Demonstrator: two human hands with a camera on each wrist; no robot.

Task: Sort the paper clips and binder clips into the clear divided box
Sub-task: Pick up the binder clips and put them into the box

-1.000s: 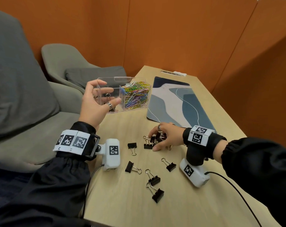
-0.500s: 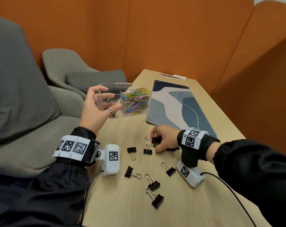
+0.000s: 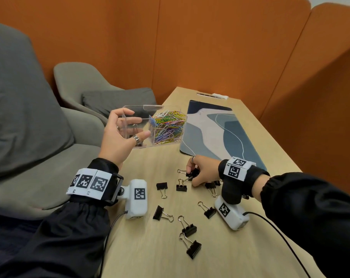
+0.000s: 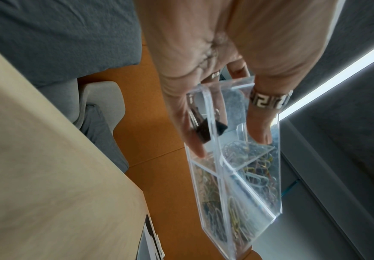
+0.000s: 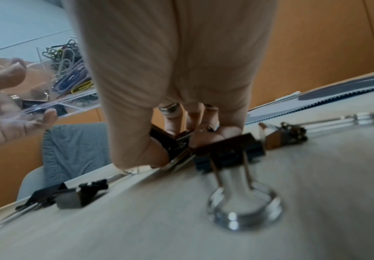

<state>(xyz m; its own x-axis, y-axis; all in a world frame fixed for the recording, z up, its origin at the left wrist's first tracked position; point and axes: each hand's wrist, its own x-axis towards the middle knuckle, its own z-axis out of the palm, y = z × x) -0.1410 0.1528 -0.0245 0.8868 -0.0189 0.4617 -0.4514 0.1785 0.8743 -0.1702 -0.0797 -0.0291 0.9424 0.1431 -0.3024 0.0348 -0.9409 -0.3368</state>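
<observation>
- Right now the right hand (image 3: 203, 171) sits on the desk (image 3: 150, 247) just short of the patterned mat (image 3: 220, 133), its grip curled tight round a black binder clip (image 3: 193, 173); whether it holds more than one I cannot tell.
- Meanwhile the left hand (image 3: 118, 141) clasps the clear divided box (image 3: 166, 109) by its near end, thumb on one wall and fingers on the opposite one, raised off the desk beside the mat.
- To do this step well, I judge the clip should be lifted clear of its neighbours so no wire handles snag, then dropped into the compartment nearest the left hand, where a black clip (image 4: 203, 132) already lies.
- Coloured paper clips (image 3: 168, 127) fill the box's mat-side compartment: thin, glossy bent wire.
- Loose binder clips (image 3: 191, 247) lie towards the person from the mat: matte black folded bodies with shiny wire loops.
- Smooth hard acrylic walls may slip in the fingers.
</observation>
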